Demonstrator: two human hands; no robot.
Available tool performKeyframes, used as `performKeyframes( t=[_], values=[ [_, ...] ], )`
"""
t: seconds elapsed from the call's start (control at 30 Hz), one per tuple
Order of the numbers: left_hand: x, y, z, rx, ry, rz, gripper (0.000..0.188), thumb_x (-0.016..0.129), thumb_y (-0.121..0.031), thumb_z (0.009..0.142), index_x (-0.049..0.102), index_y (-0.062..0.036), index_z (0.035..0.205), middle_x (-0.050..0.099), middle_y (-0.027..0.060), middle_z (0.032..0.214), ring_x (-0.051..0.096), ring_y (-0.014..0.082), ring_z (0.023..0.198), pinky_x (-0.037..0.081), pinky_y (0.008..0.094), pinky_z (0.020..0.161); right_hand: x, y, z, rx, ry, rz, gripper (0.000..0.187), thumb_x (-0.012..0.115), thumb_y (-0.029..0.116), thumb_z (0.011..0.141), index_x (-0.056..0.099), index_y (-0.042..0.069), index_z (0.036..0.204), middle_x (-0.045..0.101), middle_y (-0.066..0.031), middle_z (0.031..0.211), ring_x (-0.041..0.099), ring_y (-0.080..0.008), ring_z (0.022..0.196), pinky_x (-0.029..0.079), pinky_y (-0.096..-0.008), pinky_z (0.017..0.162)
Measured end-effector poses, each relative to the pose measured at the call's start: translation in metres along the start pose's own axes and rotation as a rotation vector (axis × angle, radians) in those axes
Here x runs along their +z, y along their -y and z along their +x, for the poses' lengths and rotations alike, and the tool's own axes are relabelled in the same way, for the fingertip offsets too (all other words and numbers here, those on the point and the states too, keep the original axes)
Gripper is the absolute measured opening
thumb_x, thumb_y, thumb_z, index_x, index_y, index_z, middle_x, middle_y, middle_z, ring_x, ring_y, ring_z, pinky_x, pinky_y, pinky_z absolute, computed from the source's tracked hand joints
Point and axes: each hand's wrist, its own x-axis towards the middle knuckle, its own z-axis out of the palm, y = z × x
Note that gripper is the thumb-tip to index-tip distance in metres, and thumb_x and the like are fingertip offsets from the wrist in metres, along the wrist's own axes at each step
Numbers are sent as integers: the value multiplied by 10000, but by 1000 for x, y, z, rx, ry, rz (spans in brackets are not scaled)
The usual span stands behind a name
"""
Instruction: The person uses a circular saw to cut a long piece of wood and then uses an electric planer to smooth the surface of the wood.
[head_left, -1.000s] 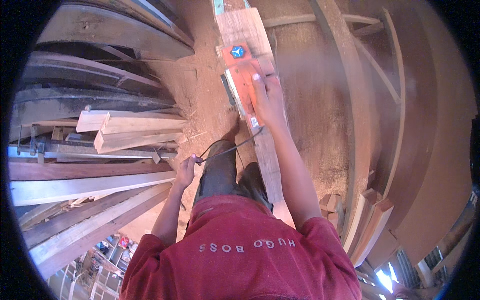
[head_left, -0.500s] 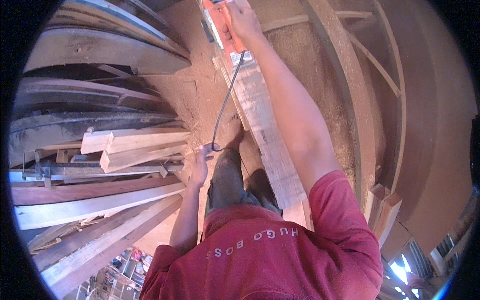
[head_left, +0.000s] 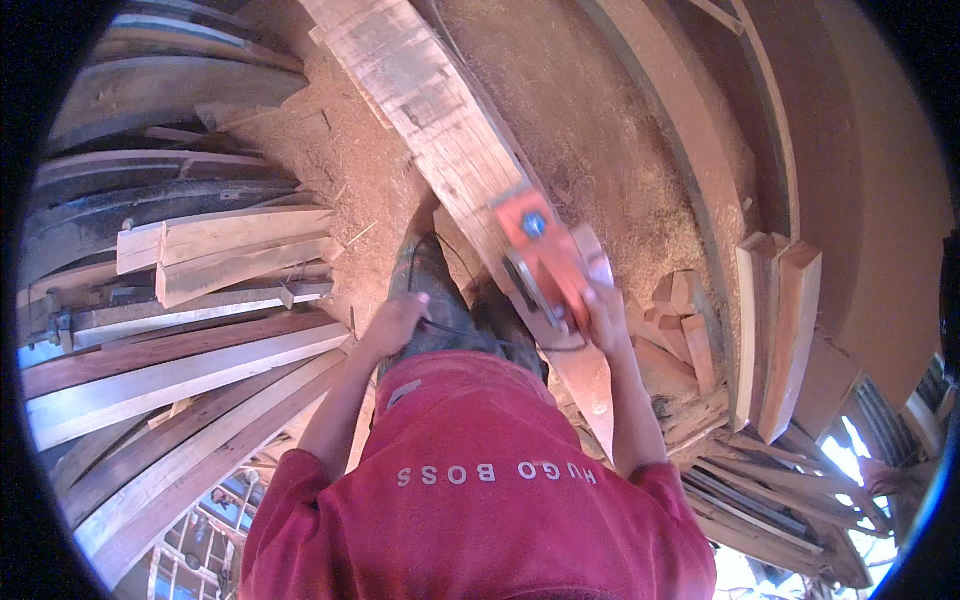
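A red-orange electric planer (head_left: 545, 250) with a blue knob sits on the near part of a long rough timber beam (head_left: 432, 112). My right hand (head_left: 606, 318) is wrapped round its rear handle, close to my body. From the planer's back a black power cord (head_left: 490, 336) runs across my legs to my left hand (head_left: 396, 324). The left fingers are closed on the cord beside my left thigh. The beam slants from the upper left down toward my right side, its top face pale and streaked.
Stacked boards and curved timbers (head_left: 190, 375) fill the left side, with pale squared blocks (head_left: 245, 240) jutting out. Sawdust (head_left: 340, 150) covers the ground. Right of the beam are a long curved timber (head_left: 690, 150), upright wood pieces (head_left: 790, 340) and offcuts (head_left: 690, 340).
My right hand has drawn the planer back along the beam, from the far end to near my body. My left hand has closed on the cord; its fingers were extended before.
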Motion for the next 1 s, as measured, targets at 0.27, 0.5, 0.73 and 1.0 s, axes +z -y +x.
performKeyframes(
  t=[0.27, 0.5, 0.73, 1.0],
  values=[
    [54, -7, -11, 56, 113, 52, 552, 399, -380, 1067, 666, 32, 814, 665, 199, 886, 641, 354, 900, 486, 427, 868, -14, -66, -48, -58, -28, 69, 439, 521, 364, 966, 652, -49, 895, 600, -64, 636, 579, -134, 586, 457, -318, 532],
    [-8, 15, 10, -72, -83, -49, 571, 394, -400, 1071, 661, 33, 811, 650, 179, 811, 641, 294, 808, 492, 396, 807, 10, 32, 60, -18, 35, 168, 412, 531, 343, 997, 661, -34, 896, 574, -50, 614, 562, -129, 538, 452, -324, 517],
    [-87, 40, 44, -182, -148, -138, 601, 365, -405, 1082, 683, 51, 854, 681, 172, 827, 657, 258, 840, 501, 371, 845, 54, 152, 206, -266, -94, 0, 433, 539, 354, 1006, 668, -56, 952, 577, -60, 644, 560, -149, 606, 450, -341, 578],
    [-172, 52, 107, -240, -194, -297, 677, 293, -468, 1086, 703, 34, 890, 720, 149, 953, 670, 255, 1034, 455, 391, 1029, 98, 256, 374, -528, -200, -151, 543, 566, 394, 989, 624, -72, 1262, 687, -140, 738, 678, -217, 656, 527, -365, 652]
  ],
)
